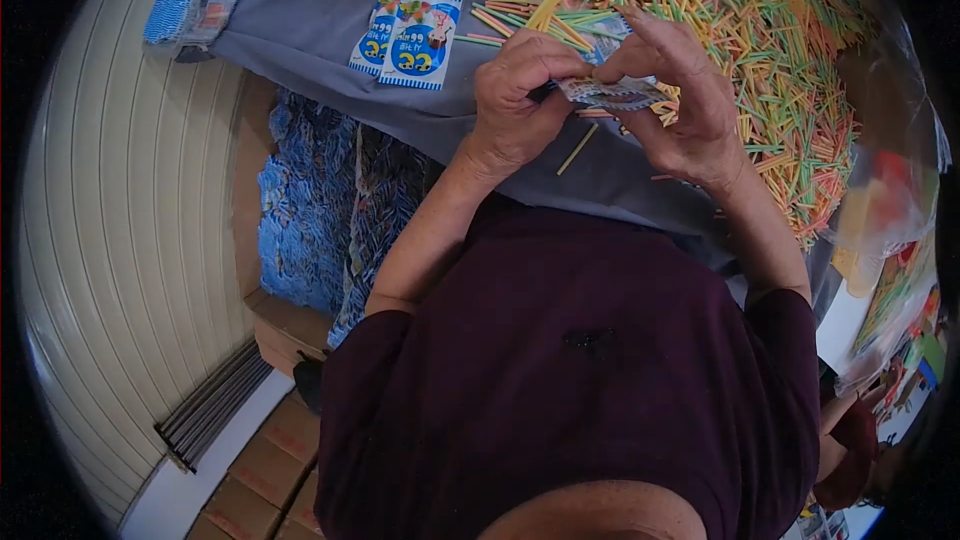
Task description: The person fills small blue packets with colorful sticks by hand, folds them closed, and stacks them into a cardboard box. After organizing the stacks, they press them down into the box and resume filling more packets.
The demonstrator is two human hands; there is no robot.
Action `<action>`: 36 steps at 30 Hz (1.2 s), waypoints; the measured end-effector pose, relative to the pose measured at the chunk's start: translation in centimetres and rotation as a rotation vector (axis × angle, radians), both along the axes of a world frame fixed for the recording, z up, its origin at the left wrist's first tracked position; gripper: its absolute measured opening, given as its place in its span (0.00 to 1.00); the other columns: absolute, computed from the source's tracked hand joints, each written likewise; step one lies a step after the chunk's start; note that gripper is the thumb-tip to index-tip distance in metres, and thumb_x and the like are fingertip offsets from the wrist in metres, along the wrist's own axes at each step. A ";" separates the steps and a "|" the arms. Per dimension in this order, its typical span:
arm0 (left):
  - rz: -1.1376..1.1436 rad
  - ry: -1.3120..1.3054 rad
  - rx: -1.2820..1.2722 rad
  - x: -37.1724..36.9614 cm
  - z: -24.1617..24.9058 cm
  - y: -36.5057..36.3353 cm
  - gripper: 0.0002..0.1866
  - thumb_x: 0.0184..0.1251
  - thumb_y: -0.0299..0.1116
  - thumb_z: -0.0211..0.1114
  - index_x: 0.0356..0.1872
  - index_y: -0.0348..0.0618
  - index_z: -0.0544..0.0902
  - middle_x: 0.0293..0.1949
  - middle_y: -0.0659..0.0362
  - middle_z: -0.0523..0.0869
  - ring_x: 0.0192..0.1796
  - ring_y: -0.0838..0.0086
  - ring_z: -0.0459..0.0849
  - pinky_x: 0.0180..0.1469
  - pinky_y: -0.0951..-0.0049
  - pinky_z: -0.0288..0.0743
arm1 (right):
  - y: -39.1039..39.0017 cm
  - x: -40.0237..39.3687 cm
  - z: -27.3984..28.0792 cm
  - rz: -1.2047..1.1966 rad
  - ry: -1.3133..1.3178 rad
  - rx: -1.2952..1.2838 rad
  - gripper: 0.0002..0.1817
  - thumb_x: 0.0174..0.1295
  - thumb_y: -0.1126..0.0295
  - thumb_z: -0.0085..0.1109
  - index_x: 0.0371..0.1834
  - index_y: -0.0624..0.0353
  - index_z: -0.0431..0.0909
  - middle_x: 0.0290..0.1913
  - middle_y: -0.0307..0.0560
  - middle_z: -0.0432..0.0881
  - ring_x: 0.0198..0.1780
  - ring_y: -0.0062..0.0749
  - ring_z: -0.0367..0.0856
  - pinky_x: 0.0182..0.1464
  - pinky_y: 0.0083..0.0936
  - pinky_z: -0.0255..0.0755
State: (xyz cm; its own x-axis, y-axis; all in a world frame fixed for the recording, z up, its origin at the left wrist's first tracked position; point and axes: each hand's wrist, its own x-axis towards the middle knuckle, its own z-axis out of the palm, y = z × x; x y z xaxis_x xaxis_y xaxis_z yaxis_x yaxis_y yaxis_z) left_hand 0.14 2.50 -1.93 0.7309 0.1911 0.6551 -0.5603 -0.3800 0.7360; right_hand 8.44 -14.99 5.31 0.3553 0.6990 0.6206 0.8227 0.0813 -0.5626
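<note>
Your hands (605, 85) both grip a packet (612, 93) at upper centre, beside the sticks (790, 70) on the bench (300, 15).

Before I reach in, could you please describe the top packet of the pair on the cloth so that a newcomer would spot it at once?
Start at the grey cloth beside the big heap of coloured sticks. Left of the left hand, two blue-and-white packets overlap. The top packet is nearer the hand, its whole face showing, while its neighbour is partly covered.
</note>
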 end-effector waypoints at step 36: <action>-0.006 0.408 0.914 1.7 5.9 -2.1 0.16 0.51 0.29 0.71 0.43 0.38 0.83 0.44 0.53 0.80 0.49 0.56 0.79 0.50 0.59 0.74 | -20.8 5.8 1.7 -0.981 -0.242 -1.116 0.35 0.54 0.55 0.74 0.65 0.55 0.77 0.62 0.49 0.78 0.64 0.47 0.76 0.66 0.39 0.68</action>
State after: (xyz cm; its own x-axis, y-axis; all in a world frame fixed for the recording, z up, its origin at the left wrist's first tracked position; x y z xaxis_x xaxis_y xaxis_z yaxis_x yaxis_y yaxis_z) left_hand 1.86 0.40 3.99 0.9319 -0.2649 0.2479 -0.3337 -0.8939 0.2991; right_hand 14.28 -35.78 6.99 0.9186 0.3912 0.0555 0.3749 -0.9072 0.1907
